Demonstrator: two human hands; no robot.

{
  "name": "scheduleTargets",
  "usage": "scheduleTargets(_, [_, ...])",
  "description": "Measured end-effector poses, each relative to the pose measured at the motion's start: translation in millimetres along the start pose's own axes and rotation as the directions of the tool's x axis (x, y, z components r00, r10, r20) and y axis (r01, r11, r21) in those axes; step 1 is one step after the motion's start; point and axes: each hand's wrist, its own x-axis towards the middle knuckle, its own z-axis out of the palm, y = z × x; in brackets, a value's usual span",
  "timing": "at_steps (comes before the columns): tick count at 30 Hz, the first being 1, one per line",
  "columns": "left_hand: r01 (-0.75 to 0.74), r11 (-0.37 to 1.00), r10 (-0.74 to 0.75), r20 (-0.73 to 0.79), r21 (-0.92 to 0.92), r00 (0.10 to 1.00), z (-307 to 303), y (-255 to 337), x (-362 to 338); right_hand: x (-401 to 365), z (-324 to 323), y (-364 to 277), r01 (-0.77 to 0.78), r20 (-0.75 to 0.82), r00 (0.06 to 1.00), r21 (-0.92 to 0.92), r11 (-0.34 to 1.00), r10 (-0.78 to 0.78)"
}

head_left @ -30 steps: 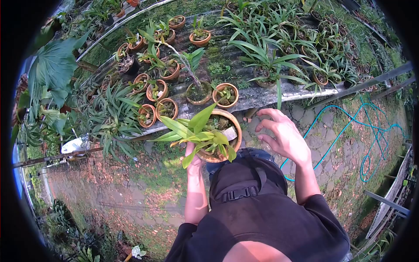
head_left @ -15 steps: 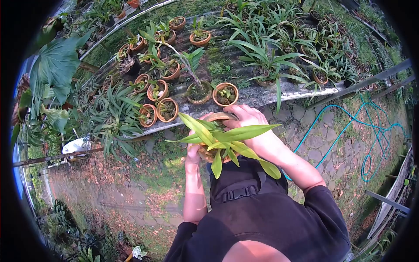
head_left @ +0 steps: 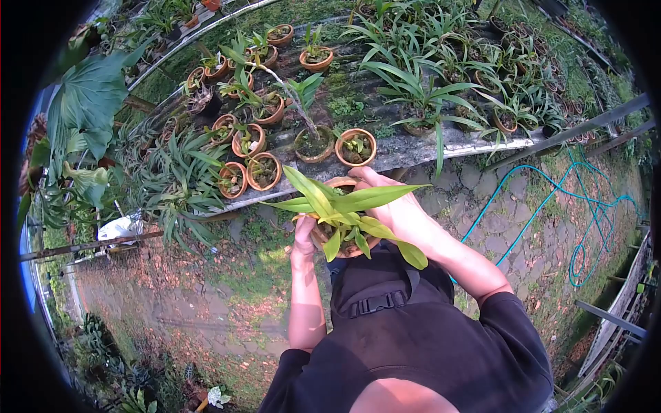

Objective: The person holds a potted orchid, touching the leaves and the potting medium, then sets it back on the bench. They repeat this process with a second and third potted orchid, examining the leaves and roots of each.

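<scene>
A potted plant with long yellow-green leaves (head_left: 372,198) is held in front of my body, just short of the bench edge. Its round clay pot (head_left: 342,182) shows at the far rim and below the leaves. My left hand (head_left: 303,237) grips the pot's left side, thumb by the rim. Around the far right side is my right hand (head_left: 389,201), its fingers partly hidden behind the pot and leaves. The leaves cover much of the pot's mouth.
On the bench (head_left: 406,160) ahead stand several clay pots, the nearest a small potted plant (head_left: 356,148). Beside it a bare stem (head_left: 296,103) leans from another pot. Strap-leaved plants (head_left: 427,96) crowd the right. A teal hose (head_left: 527,167) lies on the paving.
The potted plant has turned and shifted slightly left, its right-hand leaves now further left. My left hand's fingers have moved lower on the pot, and my right hand has shifted along with it.
</scene>
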Motion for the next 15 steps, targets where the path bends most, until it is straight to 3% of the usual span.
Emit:
scheduleTargets(1, [0.034,0.999,-0.034,-0.051,-0.003,0.998,0,0,-3,1,-4,-1,-0.046,0.024,0.999,0.062,0.997,0.045])
scheduleTargets(3, [-0.002,0.996,0.006,0.053,-0.089,0.999,-38,-25,0,2,-14,2,-0.14,0.083,0.988,0.182,0.973,0.127])
scheduleTargets(4, [0.0,0.988,0.011,0.067,-0.156,0.998,-42,-28,0,2,-23,2,-0.1,0.036,0.995,0.254,0.962,0.094])
scheduleTargets(7, [0.036,0.986,-0.026,0.065,-0.162,0.998,-47,-21,0,-9,-53,10,-0.2,0.072,0.98,0.314,0.928,0.187])
scheduleTargets(9, [0.069,0.972,-0.075,-0.019,-0.227,0.997,-53,-31,4,-27,-69,19,-0.287,0.118,0.949,-0.064,0.956,0.293])
scheduleTargets(10, [0.063,0.968,-0.089,-0.1,-0.244,0.991,-54,-40,6,-34,-76,12,-0.293,0.102,0.934,-0.323,0.9,0.341])
scheduleTargets(13, [0.061,0.966,-0.075,-0.047,-0.251,0.996,-63,-44,8,-31,-77,2,-0.289,0.046,0.947,-0.315,0.904,0.319])
scheduleTargets(15, [0.061,0.965,-0.065,-0.007,-0.256,0.998,-66,-42,10,-22,-65,-4,-0.253,0.039,0.966,-0.073,0.965,0.256])
